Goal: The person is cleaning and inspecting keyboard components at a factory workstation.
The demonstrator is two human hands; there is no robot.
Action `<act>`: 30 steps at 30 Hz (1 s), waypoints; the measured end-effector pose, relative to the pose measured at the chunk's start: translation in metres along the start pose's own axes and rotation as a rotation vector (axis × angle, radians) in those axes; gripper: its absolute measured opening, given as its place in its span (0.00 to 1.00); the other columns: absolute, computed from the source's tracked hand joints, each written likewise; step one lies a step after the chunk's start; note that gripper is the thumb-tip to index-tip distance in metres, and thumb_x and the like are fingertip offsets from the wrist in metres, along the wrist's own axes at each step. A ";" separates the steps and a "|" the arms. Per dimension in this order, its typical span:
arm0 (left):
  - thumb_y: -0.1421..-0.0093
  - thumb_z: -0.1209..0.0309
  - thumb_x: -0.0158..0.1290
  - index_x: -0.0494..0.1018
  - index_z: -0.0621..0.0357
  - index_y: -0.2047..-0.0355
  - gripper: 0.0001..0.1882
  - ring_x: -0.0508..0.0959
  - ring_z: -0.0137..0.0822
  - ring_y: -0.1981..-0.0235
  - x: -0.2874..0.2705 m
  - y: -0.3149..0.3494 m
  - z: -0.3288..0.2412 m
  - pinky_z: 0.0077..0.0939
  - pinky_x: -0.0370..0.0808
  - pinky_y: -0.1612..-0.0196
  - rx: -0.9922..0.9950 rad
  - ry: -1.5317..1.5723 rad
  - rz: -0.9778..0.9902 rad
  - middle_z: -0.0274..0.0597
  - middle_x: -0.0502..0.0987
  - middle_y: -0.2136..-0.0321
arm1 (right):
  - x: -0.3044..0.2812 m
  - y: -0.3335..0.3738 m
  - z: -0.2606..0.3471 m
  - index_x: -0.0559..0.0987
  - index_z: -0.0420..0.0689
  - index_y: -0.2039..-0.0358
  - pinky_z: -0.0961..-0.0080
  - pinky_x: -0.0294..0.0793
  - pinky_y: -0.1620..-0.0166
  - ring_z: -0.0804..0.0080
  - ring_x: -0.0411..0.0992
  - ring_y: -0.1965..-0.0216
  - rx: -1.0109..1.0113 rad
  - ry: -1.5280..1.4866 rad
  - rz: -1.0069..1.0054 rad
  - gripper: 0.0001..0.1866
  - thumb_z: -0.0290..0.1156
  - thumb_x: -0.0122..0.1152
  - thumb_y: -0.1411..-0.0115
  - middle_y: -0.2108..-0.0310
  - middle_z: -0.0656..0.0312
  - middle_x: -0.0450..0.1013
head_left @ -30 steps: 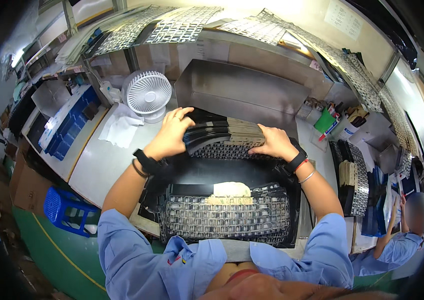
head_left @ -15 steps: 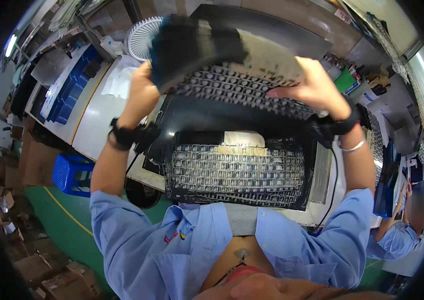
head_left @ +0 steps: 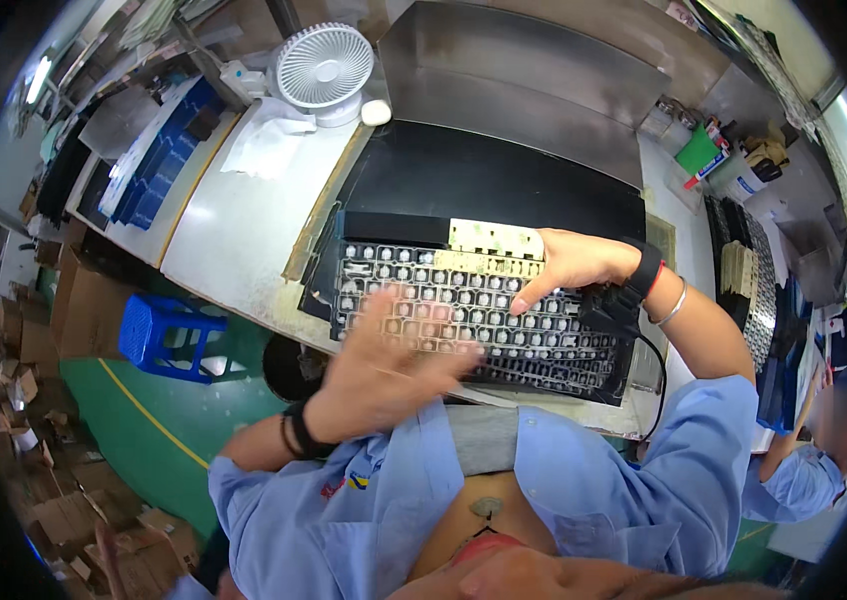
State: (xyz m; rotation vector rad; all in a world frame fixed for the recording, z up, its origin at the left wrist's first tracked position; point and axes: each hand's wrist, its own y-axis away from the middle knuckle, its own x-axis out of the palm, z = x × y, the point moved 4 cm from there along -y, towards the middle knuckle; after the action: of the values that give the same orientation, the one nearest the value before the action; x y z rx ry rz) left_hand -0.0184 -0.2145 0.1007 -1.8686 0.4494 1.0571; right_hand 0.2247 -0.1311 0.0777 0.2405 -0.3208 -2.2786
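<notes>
A black keyboard panel (head_left: pixel 424 258) with rows of pale, square key positions lies in front of me at the table's near edge. Along its far side run a black strip (head_left: pixel 394 228) and a cream strip (head_left: pixel 484 237) with small marks. My right hand (head_left: pixel 584 262) grips the panel at the cream strip's right end, thumb down on the key rows; its other fingers are partly hidden. Blurred by motion, my left hand (head_left: pixel 394 360) is over the panel's near left part with its fingers stretched apart. Nothing shows in it, and whether it touches the panel cannot be told.
Beneath the panel is a black mat (head_left: pixel 504 170), with a metal guard (head_left: pixel 534 100) behind it. A white fan (head_left: pixel 324 70) stands far left. More keyboard panels (head_left: pixel 744 270) lie at right, near a co-worker (head_left: pixel 799 480). A blue stool (head_left: pixel 159 335) is on the floor at left.
Both hands held a keyboard panel raised over the mat; none is raised now. My left hand has let go and come down toward me. My right hand has lowered onto the panel at the near edge.
</notes>
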 end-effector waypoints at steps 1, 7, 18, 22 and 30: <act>0.56 0.53 0.66 0.66 0.36 0.40 0.40 0.62 0.56 0.39 0.006 -0.006 -0.023 0.56 0.55 0.36 0.208 -0.100 0.029 0.43 0.64 0.39 | 0.003 0.001 0.010 0.71 0.37 0.46 0.75 0.73 0.51 0.73 0.74 0.56 -0.008 0.007 0.018 0.37 0.34 0.78 0.56 0.54 0.58 0.77; 0.54 0.43 0.60 0.69 0.28 0.42 0.36 0.62 0.58 0.39 0.052 0.000 -0.013 0.62 0.60 0.39 0.186 -0.219 0.129 0.41 0.62 0.38 | -0.029 0.023 0.043 0.69 0.39 0.45 0.62 0.69 0.47 0.53 0.69 0.46 -0.136 0.964 -0.355 0.50 0.62 0.73 0.60 0.47 0.44 0.69; 0.60 0.44 0.64 0.71 0.30 0.44 0.39 0.64 0.59 0.40 0.061 -0.012 -0.001 0.62 0.61 0.40 0.217 -0.213 0.089 0.41 0.64 0.39 | -0.042 -0.005 -0.031 0.61 0.38 0.36 0.69 0.62 0.39 0.63 0.65 0.41 -0.025 0.188 0.004 0.46 0.48 0.70 0.49 0.41 0.49 0.66; 0.63 0.48 0.68 0.73 0.31 0.45 0.40 0.63 0.60 0.40 0.062 -0.035 0.018 0.62 0.59 0.39 0.176 -0.143 0.144 0.43 0.65 0.39 | -0.065 -0.018 -0.027 0.60 0.37 0.35 0.69 0.61 0.38 0.67 0.63 0.41 0.038 0.151 0.018 0.44 0.42 0.69 0.46 0.41 0.52 0.66; 0.64 0.48 0.68 0.70 0.33 0.43 0.43 0.64 0.59 0.40 0.063 -0.063 0.048 0.61 0.56 0.37 0.188 -0.113 0.181 0.41 0.65 0.39 | -0.093 -0.028 -0.023 0.59 0.37 0.35 0.72 0.59 0.38 0.67 0.62 0.40 0.045 0.178 -0.023 0.44 0.51 0.65 0.43 0.40 0.51 0.64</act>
State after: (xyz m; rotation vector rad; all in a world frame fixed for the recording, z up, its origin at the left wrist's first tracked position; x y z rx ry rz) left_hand 0.0355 -0.1339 0.0729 -1.6168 0.6382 1.1915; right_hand 0.2729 -0.0469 0.0541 0.4695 -0.2776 -2.2550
